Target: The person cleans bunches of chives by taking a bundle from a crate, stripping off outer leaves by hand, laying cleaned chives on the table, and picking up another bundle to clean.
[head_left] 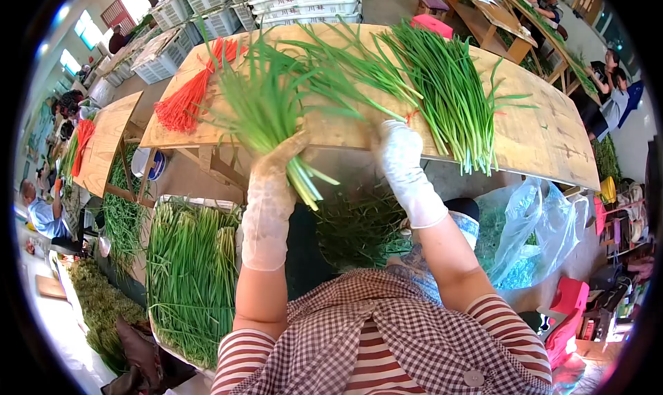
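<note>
My left hand (280, 161), in a pale glove, is closed around a bunch of garlic chives (266, 112). The bunch's leaves are blurred and spread over the table; its pale stem ends stick out below the fist. My right hand (399, 148), also gloved, is at the table's front edge, close to the stem ends of some loose garlic chives (376, 74). Its fingers are smeared by motion, so whether they grip a stalk is unclear. A large pile of garlic chives (456, 98) lies to the right. Red ties (185, 99) lie in a bundle on the left.
The wooden table (545, 132) spans in front of me. A crate packed with garlic chives (193, 277) stands at lower left. A clear plastic bag (532, 229) hangs at right. White crates (304, 1) are stacked behind. Other people sit at tables on both sides.
</note>
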Demonstrator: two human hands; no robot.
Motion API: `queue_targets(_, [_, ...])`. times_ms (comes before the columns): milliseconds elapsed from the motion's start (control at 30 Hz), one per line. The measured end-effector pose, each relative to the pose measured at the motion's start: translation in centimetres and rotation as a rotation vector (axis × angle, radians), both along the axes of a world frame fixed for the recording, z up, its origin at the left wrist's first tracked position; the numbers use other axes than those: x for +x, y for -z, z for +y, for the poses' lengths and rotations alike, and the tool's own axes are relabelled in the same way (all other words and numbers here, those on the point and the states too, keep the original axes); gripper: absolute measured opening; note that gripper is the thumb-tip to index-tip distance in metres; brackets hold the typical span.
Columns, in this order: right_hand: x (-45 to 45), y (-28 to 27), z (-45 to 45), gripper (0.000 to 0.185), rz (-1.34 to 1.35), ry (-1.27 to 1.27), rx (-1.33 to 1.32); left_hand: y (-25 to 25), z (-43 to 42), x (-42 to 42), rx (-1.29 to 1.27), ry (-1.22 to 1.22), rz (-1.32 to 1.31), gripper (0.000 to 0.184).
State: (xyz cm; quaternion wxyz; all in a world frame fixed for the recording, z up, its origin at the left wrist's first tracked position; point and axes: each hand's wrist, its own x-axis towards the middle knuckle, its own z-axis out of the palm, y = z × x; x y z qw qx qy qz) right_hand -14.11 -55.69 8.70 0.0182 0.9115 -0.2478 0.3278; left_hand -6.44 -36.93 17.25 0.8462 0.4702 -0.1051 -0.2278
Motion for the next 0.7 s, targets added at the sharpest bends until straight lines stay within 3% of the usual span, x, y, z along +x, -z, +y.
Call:
queue_targets(33, [-0.3,-0.4,0.0,0.025,-0.197,-0.137,0.270,0.9,0.9,0.9,0.053,0.002,0.067,0.030])
queue_targets(133, [-2.2,-2.5,0.7,0.028,-0.308,-0.373,1.586,2.5,1.6,2.3,0.049,-0.123,0.046,0.027])
queue_targets(167, [-2.7,-3.0,1.3,0.029,-0.327,-0.419,1.738,2.8,1.6,2.0,0.085,-0.113,0.057,0.027])
queue_targets(267, [-3.8,-2.9,3.6,0.028,-0.290,-0.499,1.831,3.4,0.3,0.2,0.284,-0.068,0.042,0.029])
queue_targets(300, [-4.2,-3.5,4.7,0.029,-0.248,-0.481,1.841,5.0,-0.1,0.5,0.318,0.007,0.162,0.032])
queue_targets(333, [-4.1,-3.1,5.7,0.030,-0.320,-0.553,1.893,4.7,-0.5,-0.3,0.330,0.046,0.119,0.029])
queue_targets(400, [-4.7,-3.7,6.5,0.029,-0.220,-0.541,1.866,5.6,-1.2,-0.6,0.242,0.100,0.188,0.027])
queue_targets(533, [-5.6,-1.8,5.8,0.029,-0.080,-0.447,1.716,4.9,-1.4,-1.0,0.392,0.015,0.154,0.024])
queue_targets(633, [-7.3,0.4,5.4,0.028,0.023,-0.416,1.691,5.7,-1.5,-0.6,0.310,-0.014,0.159,0.022])
queue_targets(667, [-8.2,1.1,5.6,0.027,0.069,-0.420,1.726,5.7,-1.4,-0.4,0.279,-0.019,0.161,0.022])
queue_targets(700, [-8.8,2.5,5.3,0.027,0.361,-0.374,1.542,5.7,-1.5,-0.3,0.277,-0.017,0.160,0.022])
